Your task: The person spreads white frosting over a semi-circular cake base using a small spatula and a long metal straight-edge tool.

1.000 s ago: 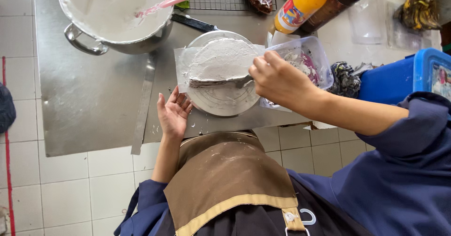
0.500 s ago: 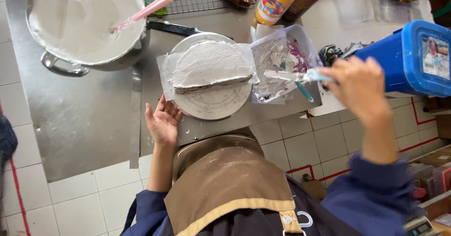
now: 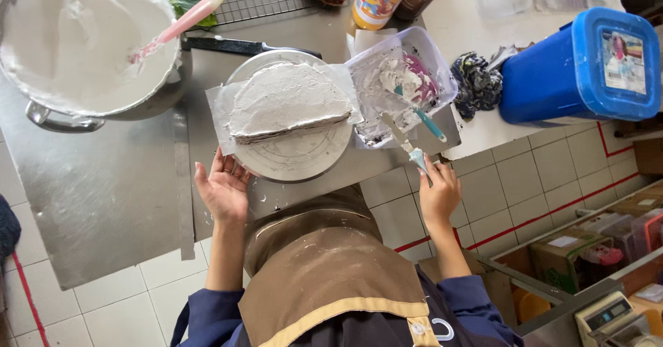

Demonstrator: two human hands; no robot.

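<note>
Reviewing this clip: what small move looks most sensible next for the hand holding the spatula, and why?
Probably carry the spatula back over the half-round cake. The right hand holds it at the frosting tub, while the left hand touches the turntable edge, and the cake's cut face looks bare.

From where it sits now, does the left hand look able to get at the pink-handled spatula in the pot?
Probably yes. The left hand rests open at the turntable's edge, holding nothing, and bare steel counter lies between it and the pot. The spatula's handle sticks out over the rim, uncovered.
</note>
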